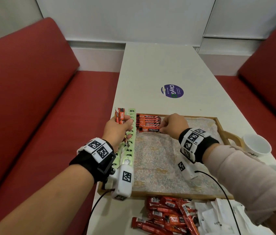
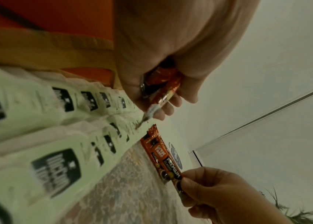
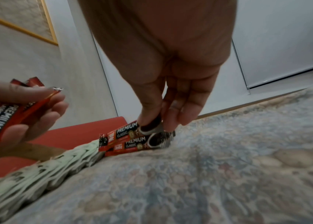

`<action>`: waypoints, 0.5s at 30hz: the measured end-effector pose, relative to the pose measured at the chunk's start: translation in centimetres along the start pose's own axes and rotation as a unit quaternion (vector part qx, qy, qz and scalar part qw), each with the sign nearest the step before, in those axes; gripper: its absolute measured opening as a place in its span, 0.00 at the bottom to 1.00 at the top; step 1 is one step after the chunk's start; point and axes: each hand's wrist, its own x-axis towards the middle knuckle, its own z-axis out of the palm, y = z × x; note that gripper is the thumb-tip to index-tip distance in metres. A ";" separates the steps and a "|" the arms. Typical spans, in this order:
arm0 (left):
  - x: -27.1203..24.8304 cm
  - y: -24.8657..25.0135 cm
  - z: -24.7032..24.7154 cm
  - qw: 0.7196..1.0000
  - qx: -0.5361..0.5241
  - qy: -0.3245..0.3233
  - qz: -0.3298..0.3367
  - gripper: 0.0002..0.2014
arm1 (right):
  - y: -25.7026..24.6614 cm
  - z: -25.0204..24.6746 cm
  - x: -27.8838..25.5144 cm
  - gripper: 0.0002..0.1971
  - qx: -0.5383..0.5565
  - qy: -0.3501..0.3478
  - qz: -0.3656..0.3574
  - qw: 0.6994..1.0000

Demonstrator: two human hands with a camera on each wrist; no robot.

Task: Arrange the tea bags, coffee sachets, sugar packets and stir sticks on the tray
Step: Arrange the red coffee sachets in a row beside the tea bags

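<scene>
Right grip [image 3: 152, 121] on "PREMIUM CLASSIC" sachet [image 3: 132, 133].

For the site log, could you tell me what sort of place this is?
Probably a cafe or canteen booth: red benches flank a long white table bearing a round "ClayGo" sticker, with a white cup beside the tray.

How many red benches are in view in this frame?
2. One red bench runs along the left side of the table; the other red bench runs along its right side. Both are cut off by the frame edges, so more seating may lie out of view.
</scene>
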 end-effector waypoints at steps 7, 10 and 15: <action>0.2 -0.1 -0.1 1.000 -0.003 -0.005 -0.006 0.05 | -0.1 0.7 0.7 0.07 -0.016 0.003 0.007 1.000; 0.2 -0.2 0.0 1.000 -0.009 -0.011 -0.006 0.05 | -0.3 1.0 0.9 0.04 -0.022 0.005 0.001 1.000; 0.4 -0.5 0.1 1.000 -0.014 -0.014 -0.017 0.04 | -0.4 1.3 1.0 0.08 -0.044 0.006 -0.001 0.999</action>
